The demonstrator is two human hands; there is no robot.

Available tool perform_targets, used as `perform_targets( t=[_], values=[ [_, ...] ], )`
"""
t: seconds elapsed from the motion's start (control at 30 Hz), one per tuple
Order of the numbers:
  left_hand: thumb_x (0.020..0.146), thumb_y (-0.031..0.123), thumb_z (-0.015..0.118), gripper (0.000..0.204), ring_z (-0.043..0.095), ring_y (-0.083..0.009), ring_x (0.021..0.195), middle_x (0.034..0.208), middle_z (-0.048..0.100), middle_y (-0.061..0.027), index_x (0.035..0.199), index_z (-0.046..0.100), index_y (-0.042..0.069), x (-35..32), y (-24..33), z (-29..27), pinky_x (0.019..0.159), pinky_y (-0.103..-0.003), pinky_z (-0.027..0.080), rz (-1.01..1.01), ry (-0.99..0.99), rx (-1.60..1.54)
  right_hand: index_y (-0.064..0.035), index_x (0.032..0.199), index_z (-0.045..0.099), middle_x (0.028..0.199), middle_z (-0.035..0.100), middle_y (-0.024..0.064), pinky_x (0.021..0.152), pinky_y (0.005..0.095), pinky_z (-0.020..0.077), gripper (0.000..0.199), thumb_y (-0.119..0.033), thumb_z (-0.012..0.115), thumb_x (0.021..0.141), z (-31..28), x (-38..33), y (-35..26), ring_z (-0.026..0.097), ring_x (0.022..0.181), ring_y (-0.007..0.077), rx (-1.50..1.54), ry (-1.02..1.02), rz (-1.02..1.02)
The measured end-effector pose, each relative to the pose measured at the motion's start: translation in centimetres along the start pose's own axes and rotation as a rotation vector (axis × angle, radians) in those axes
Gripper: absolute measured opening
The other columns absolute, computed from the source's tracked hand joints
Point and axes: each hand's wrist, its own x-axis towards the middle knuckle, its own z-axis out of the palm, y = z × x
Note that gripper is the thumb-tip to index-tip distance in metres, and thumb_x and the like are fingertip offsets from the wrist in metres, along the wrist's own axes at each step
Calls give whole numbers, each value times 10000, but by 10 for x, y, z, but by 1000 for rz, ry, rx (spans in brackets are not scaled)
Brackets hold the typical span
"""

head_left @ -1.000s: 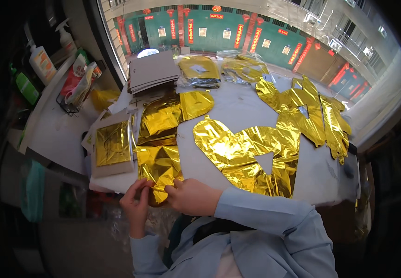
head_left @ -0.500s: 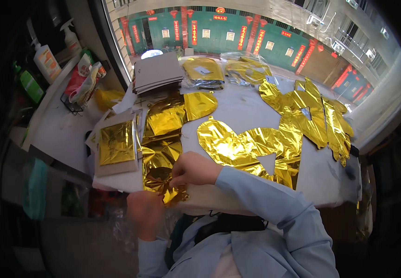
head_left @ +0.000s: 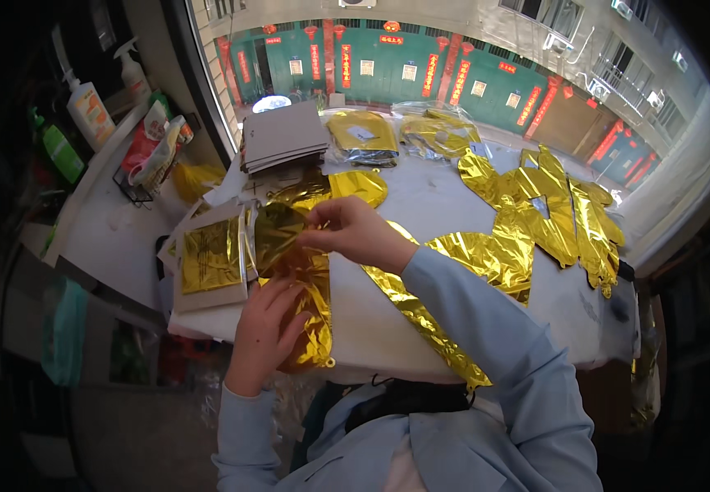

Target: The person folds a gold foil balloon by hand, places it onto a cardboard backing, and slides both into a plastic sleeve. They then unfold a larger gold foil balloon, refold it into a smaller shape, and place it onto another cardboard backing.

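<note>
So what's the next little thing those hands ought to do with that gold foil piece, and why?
Probably fold the upper part down. The right hand pinches the gold foil balloon's top, lifted off the table, while the left hand supports its hanging lower half from beneath.

A flat packet [head_left: 211, 256] with a gold foil face and pale card border is laid at the table's left edge. Two clear bags of gold foil [head_left: 363, 135] are set along its far edge, beside a grey card stack [head_left: 283, 139]. Red signs [head_left: 434, 74] are hung on the green wall outside.
</note>
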Motion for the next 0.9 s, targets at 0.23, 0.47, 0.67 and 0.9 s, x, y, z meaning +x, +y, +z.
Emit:
perform_targets(
  t=[0.23, 0.47, 0.67, 0.9],
  values=[
    [939, 324, 740, 530, 589, -379, 1219, 1535, 569, -157, 1400, 660, 75, -3, -20, 29, 1071, -467, 453, -92, -123, 114, -24, 1092, 758, 1033, 758, 26, 874, 266, 554, 211, -192, 791, 968, -100, 20, -73, 690, 935, 96, 426, 507, -392],
    [924, 386, 752, 514, 556, -350, 1223, 1551, 560, -140, 1350, 673, 109, 11, -13, 35, 1049, -472, 424, -151, -187, 167, 50, 1193, 672, 1172, 730, 132, 985, 339, 600, 213, -62, 681, 1012, -289, -52, -107, 711, 1093, 211, 677, 955, -828],
    [908, 410, 767, 570, 545, -351, 1249, 1564, 548, -130, 1388, 649, 126, 13, -14, 29, 1061, -485, 415, -154, -247, 202, 70, 1273, 635, 1294, 713, 163, 1159, 394, 482, 286, -108, 590, 1054, -299, -161, -156, 669, 1245, 257, 359, 1057, -1125],
    [978, 389, 720, 615, 564, -389, 1281, 1579, 499, -229, 1480, 580, 62, 24, 14, 3, 1090, -475, 456, -119, -354, 139, 35, 1454, 519, 1301, 685, 131, 1066, 335, 509, 472, -102, 625, 1015, -295, -186, -98, 682, 1190, 210, 2, 685, -683]
  ],
)
